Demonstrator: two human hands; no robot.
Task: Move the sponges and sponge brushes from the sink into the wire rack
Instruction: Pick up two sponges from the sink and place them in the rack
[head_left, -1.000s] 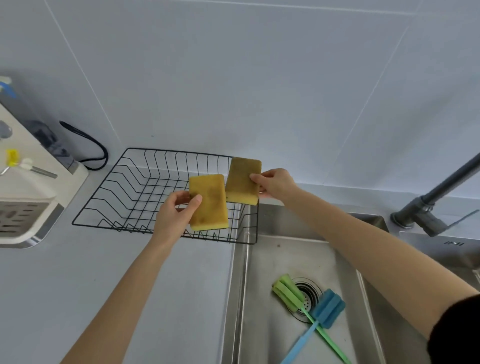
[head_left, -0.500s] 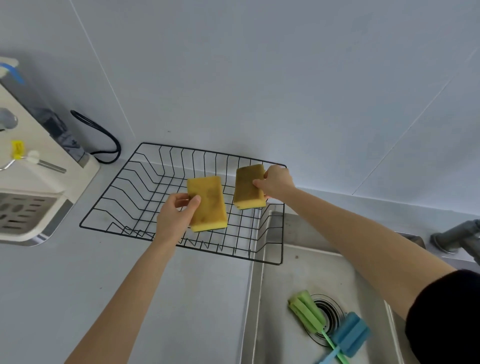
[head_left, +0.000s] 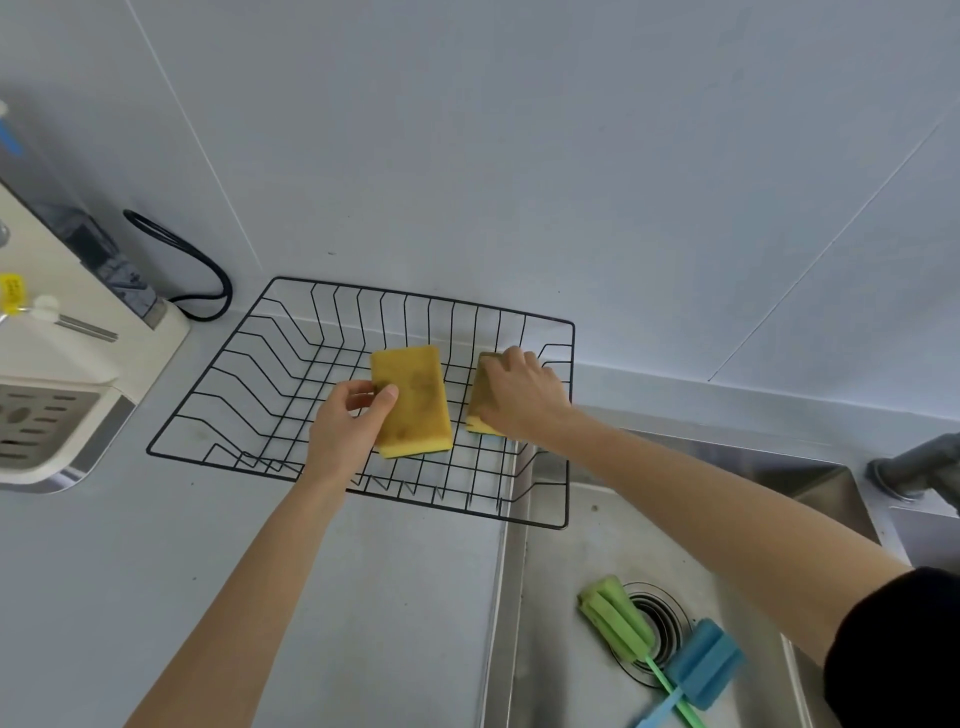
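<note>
A black wire rack (head_left: 270, 374) lies on the grey counter, its right end overhanging the steel sink (head_left: 566, 597). My left hand (head_left: 348, 431) grips a stained yellow sponge (head_left: 415, 400) by its left edge, low over the rack's middle. My right hand (head_left: 519, 395) covers a second yellow sponge (head_left: 480, 423) and presses it down at the rack's right end; most of that sponge is hidden. In the sink, a green sponge brush (head_left: 615, 621) and a blue sponge brush (head_left: 701, 662) lie crossed over the drain (head_left: 662, 613).
A cream appliance with a drip tray (head_left: 47, 426) stands at the left, with a black cable (head_left: 202, 270) looping behind it by the wall. A grey tap base (head_left: 919, 467) sits at the right behind the sink. Bare counter stretches in front of the rack.
Both hands have lowered their sponges into the rack. The right hand has turned palm down over its sponge, and the view has tilted left and down.
</note>
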